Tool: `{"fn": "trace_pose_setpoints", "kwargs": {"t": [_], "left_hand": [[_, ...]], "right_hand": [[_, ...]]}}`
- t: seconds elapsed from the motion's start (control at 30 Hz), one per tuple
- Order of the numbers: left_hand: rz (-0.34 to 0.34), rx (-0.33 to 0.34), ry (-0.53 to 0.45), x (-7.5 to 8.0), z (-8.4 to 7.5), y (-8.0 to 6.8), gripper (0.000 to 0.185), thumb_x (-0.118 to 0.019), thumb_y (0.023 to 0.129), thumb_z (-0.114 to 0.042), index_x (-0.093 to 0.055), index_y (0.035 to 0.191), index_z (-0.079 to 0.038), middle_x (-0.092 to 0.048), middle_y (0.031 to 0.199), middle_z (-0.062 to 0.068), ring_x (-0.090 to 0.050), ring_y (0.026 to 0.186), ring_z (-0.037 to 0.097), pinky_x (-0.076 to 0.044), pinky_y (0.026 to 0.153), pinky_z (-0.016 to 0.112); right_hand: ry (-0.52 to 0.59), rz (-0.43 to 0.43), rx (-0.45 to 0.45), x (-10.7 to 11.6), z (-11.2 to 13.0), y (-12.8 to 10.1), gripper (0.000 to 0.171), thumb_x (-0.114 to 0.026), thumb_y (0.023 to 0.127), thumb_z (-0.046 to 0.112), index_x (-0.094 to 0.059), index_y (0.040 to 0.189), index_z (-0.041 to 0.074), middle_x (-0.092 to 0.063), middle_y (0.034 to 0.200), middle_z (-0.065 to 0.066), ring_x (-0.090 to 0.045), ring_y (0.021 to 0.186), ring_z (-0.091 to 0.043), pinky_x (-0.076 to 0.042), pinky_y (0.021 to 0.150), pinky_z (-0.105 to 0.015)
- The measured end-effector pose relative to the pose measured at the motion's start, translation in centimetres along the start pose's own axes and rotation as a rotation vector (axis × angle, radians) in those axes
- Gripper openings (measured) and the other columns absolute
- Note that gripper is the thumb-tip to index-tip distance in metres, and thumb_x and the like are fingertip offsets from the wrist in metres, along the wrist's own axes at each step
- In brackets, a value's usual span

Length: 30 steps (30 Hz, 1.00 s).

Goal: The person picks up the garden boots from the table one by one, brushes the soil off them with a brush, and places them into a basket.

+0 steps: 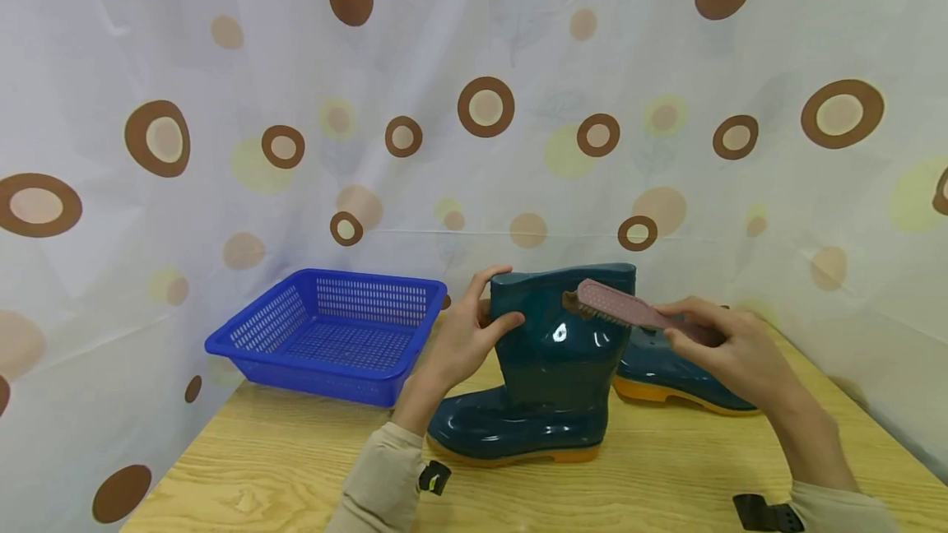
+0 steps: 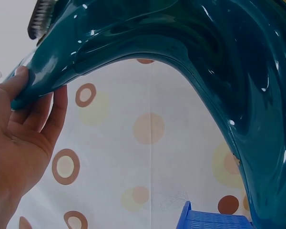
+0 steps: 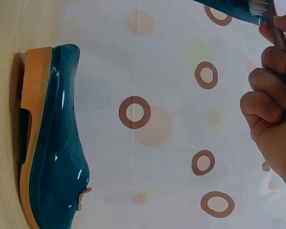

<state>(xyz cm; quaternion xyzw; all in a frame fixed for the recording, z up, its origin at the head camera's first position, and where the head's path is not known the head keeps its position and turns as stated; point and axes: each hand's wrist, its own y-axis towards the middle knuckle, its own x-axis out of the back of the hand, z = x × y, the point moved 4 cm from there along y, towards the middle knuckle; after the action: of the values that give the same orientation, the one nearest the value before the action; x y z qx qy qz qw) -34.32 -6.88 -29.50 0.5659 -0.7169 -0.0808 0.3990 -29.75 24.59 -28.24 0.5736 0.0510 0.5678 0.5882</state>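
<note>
A dark green rubber boot (image 1: pixel 555 385) with an orange sole stands upright on the table, toe to the left. My left hand (image 1: pixel 468 336) grips the upper edge of its shaft, thumb on the outer face, as the left wrist view also shows. In my right hand (image 1: pixel 729 344) is a pink scrub brush (image 1: pixel 615 303), held by its handle. Its bristles (image 2: pixel 39 19) face the upper shaft, beside a brown smear (image 1: pixel 572 303); whether they touch it is hard to tell. The curled fingers (image 3: pixel 269 86) wrap the handle in the right wrist view.
Behind the first boot, to the right, lies a second green boot (image 1: pixel 681 368), with a brown lump (image 3: pixel 84 196) on its surface. A blue plastic basket (image 1: pixel 318 381) sits at the table's back left. A dotted curtain (image 1: pixel 474 39) hangs behind the wooden table (image 1: pixel 296 467).
</note>
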Motion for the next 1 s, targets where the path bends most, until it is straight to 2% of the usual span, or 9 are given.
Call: {"fn": "trace_pose_setpoints", "kwargs": {"t": [0.2,0.4,0.5,0.63,0.73,1.0], "left_hand": [[0.003,-0.001,-0.022,-0.02,0.04,0.06,0.059,-0.060,0.098,-0.033,-0.031,0.150,-0.034,-0.038,0.059,-0.003,-0.030,0.048,0.009,-0.024,0.046,0.022],[-0.007,0.015,-0.021,-0.09,0.08,0.08,0.061,-0.061,0.098,-0.032,-0.031,0.151,-0.030,-0.043,0.061,-0.002,-0.034,0.049,0.009,-0.026,0.046,0.022],[-0.014,0.018,-0.016,-0.13,0.03,0.11,0.061,-0.061,0.098,-0.031,-0.031,0.152,-0.028,-0.046,0.062,-0.001,-0.035,0.050,0.009,-0.027,0.046,0.022],[-0.023,0.018,0.023,-0.05,0.03,0.04,0.061,-0.061,0.098,-0.035,-0.032,0.151,-0.031,-0.044,0.060,-0.003,-0.033,0.048,0.009,-0.025,0.044,0.022],[-0.023,0.011,0.028,-0.03,0.04,0.06,0.061,-0.061,0.098,-0.036,-0.032,0.151,-0.031,-0.040,0.059,-0.003,-0.030,0.046,0.009,-0.023,0.044,0.022],[-0.020,0.012,0.051,0.11,0.01,0.06,0.060,-0.060,0.098,-0.038,-0.032,0.151,-0.034,-0.039,0.058,-0.004,-0.028,0.044,0.009,-0.021,0.043,0.022]], "right_hand": [[0.016,0.050,-0.033,0.18,-0.08,-0.19,0.029,-0.070,0.086,0.000,-0.072,0.110,0.016,-0.046,0.063,0.013,-0.040,0.052,-0.004,-0.033,0.048,-0.023],[0.033,0.133,-0.082,0.35,-0.27,-0.57,0.029,-0.069,0.088,0.002,-0.072,0.111,0.018,-0.040,0.065,0.011,-0.038,0.055,-0.007,-0.033,0.048,-0.025],[0.057,0.157,-0.071,0.37,-0.25,-0.69,0.030,-0.068,0.089,0.001,-0.072,0.113,0.018,-0.046,0.069,0.010,-0.040,0.057,-0.007,-0.035,0.049,-0.025],[0.097,0.106,-0.013,0.46,0.09,-0.58,0.034,-0.067,0.087,-0.005,-0.072,0.115,0.013,-0.058,0.078,0.009,-0.044,0.057,-0.006,-0.037,0.050,-0.024],[0.109,0.057,0.021,0.52,0.33,-0.44,0.037,-0.066,0.085,-0.009,-0.071,0.115,0.011,-0.062,0.081,0.010,-0.046,0.057,-0.005,-0.038,0.049,-0.022],[0.112,-0.049,-0.001,0.70,0.43,-0.25,0.037,-0.064,0.086,-0.012,-0.069,0.118,0.007,-0.060,0.079,0.013,-0.044,0.057,-0.004,-0.037,0.050,-0.022]]}}
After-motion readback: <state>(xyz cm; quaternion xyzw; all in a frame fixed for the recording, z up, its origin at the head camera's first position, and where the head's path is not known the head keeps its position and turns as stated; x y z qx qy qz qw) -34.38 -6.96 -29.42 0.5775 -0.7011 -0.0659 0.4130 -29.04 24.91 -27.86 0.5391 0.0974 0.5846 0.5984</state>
